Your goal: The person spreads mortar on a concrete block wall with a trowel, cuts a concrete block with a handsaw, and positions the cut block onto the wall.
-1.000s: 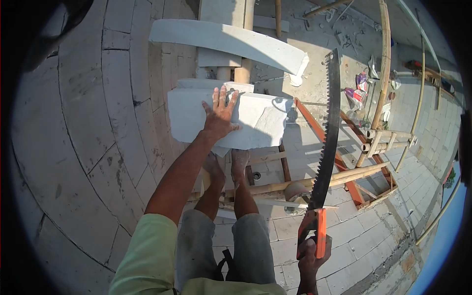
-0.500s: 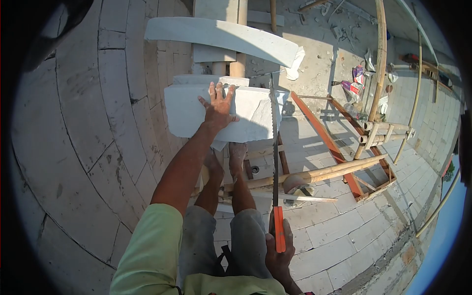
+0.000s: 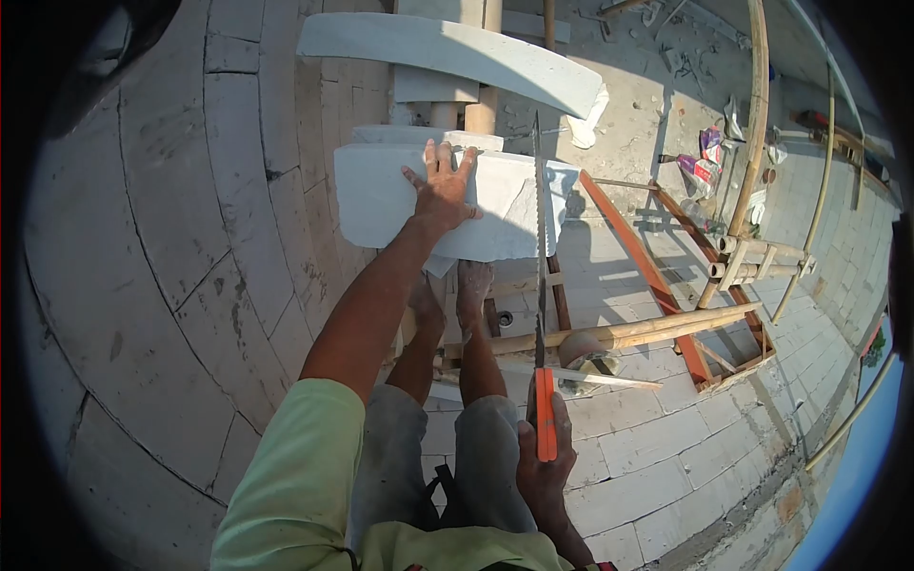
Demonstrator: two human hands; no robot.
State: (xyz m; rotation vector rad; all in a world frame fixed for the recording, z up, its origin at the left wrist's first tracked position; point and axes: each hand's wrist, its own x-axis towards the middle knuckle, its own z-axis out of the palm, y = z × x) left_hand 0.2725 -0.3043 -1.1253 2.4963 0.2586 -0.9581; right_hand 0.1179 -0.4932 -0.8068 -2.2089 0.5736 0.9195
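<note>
A white block [image 3: 376, 195] with a rough, chipped lower edge lies in front of me at the top of my reach. My left hand [image 3: 444, 195] presses on it, fingers spread and nothing gripped. Down at the lower right, my right hand [image 3: 546, 466] is wrapped round the orange handle of a handsaw [image 3: 546, 414]. The toothed blade points away from me and crosses the block near its right end. Whether the teeth sit in a cut I cannot tell. Behind this block is another white piece [image 3: 381, 135].
A long white slab [image 3: 457, 52] lies across the supports farther off. To the right are an orange-brown wooden frame [image 3: 633, 252], bamboo poles [image 3: 657, 328] and an upright bamboo post [image 3: 757, 124]. A block wall [image 3: 162, 238] rises at left. My feet [image 3: 473, 285] stand below the block.
The saw has slid forward, away from me, with my right hand. My left hand stays on the block. The whole view has shifted slightly.
</note>
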